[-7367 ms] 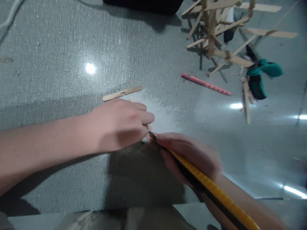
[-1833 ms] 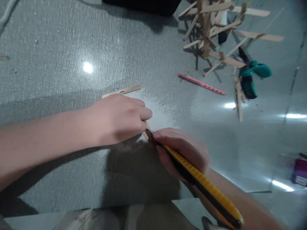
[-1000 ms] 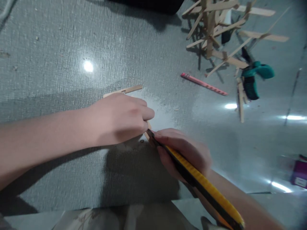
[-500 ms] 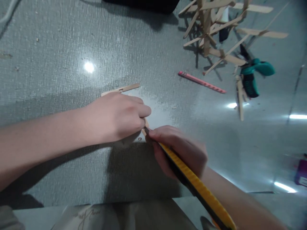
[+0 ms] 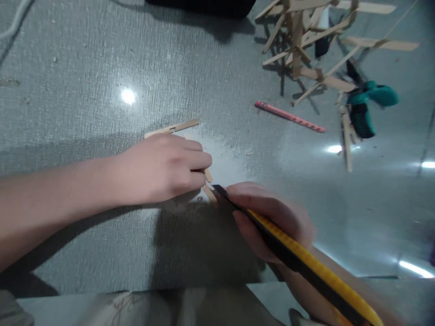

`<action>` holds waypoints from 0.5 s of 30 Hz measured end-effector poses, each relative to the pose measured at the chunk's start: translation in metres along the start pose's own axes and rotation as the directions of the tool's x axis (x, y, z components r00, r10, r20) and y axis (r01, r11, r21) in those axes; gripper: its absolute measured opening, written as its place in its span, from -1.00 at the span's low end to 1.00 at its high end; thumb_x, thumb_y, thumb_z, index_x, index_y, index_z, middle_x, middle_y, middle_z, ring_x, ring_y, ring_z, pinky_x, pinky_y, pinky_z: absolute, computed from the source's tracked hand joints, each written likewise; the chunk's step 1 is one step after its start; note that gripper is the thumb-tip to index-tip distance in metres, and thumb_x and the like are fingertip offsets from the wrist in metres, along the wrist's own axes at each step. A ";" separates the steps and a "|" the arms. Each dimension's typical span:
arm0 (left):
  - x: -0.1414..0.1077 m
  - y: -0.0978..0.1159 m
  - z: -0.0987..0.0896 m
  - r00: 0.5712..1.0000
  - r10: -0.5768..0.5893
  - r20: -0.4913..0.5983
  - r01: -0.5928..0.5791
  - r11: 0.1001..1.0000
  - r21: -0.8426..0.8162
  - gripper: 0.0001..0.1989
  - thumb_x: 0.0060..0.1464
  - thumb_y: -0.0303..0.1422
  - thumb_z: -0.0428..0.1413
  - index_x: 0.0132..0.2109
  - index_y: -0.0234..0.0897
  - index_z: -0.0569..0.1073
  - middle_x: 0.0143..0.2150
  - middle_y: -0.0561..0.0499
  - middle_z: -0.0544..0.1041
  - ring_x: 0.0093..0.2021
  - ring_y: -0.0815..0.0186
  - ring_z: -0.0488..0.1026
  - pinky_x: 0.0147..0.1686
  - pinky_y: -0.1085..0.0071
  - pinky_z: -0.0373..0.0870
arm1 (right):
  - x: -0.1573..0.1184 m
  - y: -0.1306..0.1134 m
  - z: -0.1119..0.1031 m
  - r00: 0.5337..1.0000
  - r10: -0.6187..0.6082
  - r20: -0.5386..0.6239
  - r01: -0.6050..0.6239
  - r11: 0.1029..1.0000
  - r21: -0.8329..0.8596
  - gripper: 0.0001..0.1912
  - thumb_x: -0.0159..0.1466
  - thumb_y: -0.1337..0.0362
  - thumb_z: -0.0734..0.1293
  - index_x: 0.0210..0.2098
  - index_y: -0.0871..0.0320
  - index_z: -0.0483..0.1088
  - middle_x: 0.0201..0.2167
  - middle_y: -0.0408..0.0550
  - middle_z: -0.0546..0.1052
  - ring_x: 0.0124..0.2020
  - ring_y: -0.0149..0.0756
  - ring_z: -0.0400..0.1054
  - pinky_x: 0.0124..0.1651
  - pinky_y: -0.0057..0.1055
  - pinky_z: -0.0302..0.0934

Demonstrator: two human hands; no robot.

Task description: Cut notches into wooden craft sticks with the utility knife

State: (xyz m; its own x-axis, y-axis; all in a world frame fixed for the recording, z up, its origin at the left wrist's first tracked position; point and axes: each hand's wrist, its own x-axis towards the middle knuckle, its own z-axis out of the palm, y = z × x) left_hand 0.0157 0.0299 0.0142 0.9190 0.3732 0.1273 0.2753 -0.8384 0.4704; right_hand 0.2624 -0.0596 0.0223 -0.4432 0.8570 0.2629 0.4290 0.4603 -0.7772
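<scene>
My left hand (image 5: pixel 170 167) is closed over a wooden craft stick (image 5: pixel 211 197), its fingers bent and pressing down on the table. The lower end of that stick pokes out below my fingers, and a second wooden piece (image 5: pixel 208 175) shows just beside it. In my right hand (image 5: pixel 275 213) is a yellow and black utility knife (image 5: pixel 306 260), its dark blade pointing at the sticks with a small gap between. Past my left knuckles lies another craft stick (image 5: pixel 185 124) with a notch near its middle. What lies under my left palm is hidden.
At the upper right stands a structure of joined craft sticks (image 5: pixel 297 40). Near it are teal-handled cutters (image 5: pixel 362 113), loose sticks (image 5: pixel 346 140) and a pink pen-like stick (image 5: pixel 288 116). A black object (image 5: pixel 200 5) sits at the top edge, a cable (image 5: pixel 16 20) at the upper left.
My right hand has drawn the knife back to the right and down, so its blade has come away from the stick. My left hand has hardly moved; more of the stick shows.
</scene>
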 end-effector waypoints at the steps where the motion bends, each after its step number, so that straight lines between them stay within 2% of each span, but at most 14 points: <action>1: 0.000 0.000 0.000 1.000 0.002 0.000 -0.002 1.000 0.013 -0.64 0.43 -0.47 -0.09 -0.21 -0.23 0.59 -0.16 -0.07 0.62 -0.13 0.22 0.54 -0.16 0.30 0.41 | -0.002 0.001 -0.002 1.000 0.015 -0.005 -0.015 1.000 0.001 -0.57 0.23 0.52 0.34 0.05 0.05 0.46 -0.24 -0.03 0.65 -0.21 -0.21 0.61 -0.10 -0.29 0.58; 6: 0.001 0.007 -0.001 0.997 -0.063 -0.051 0.066 0.996 0.060 -0.67 0.45 -0.43 -0.08 -0.10 -0.23 0.60 -0.14 -0.06 0.64 -0.10 0.22 0.54 -0.07 0.27 0.43 | -0.011 0.004 -0.011 0.987 0.111 -0.119 -0.114 0.993 -0.019 -0.60 0.29 0.47 0.36 0.08 0.00 0.50 -0.15 -0.05 0.66 -0.09 -0.14 0.62 -0.01 -0.19 0.57; 9: 0.000 0.013 0.000 0.991 -0.110 -0.071 0.114 0.993 0.044 -0.67 0.45 -0.43 -0.08 -0.06 -0.29 0.60 -0.18 -0.10 0.64 -0.13 0.19 0.55 -0.09 0.24 0.45 | -0.014 0.008 -0.015 0.971 0.142 -0.190 -0.149 0.989 -0.022 -0.62 0.33 0.44 0.36 0.09 -0.01 0.53 -0.08 -0.03 0.66 -0.05 -0.12 0.61 0.02 -0.18 0.56; 12: -0.001 0.016 0.000 0.994 -0.080 -0.076 0.083 0.996 0.033 -0.61 0.45 -0.45 -0.12 -0.08 -0.33 0.62 -0.16 -0.14 0.64 -0.17 0.18 0.55 -0.14 0.24 0.45 | -0.016 0.012 -0.018 0.962 0.131 -0.238 -0.136 0.991 -0.008 -0.66 0.36 0.37 0.36 0.09 -0.02 0.55 -0.04 -0.02 0.66 -0.02 -0.09 0.60 0.02 -0.15 0.55; 15: -0.003 0.014 -0.002 0.995 -0.034 -0.089 0.034 0.999 0.002 -0.64 0.44 -0.43 -0.06 -0.17 -0.30 0.64 -0.13 -0.12 0.65 -0.16 0.18 0.56 -0.12 0.24 0.45 | -0.016 0.014 -0.020 0.960 0.121 -0.254 -0.116 0.993 0.033 -0.69 0.38 0.33 0.35 0.08 -0.01 0.56 -0.07 -0.02 0.66 -0.02 -0.09 0.60 -0.01 -0.15 0.55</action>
State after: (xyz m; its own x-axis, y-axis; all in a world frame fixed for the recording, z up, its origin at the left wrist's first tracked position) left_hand 0.0167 0.0177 0.0222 0.8804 0.4350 0.1888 0.3070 -0.8263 0.4723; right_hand 0.2914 -0.0622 0.0183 -0.1735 0.9368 0.3039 0.4510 0.3499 -0.8211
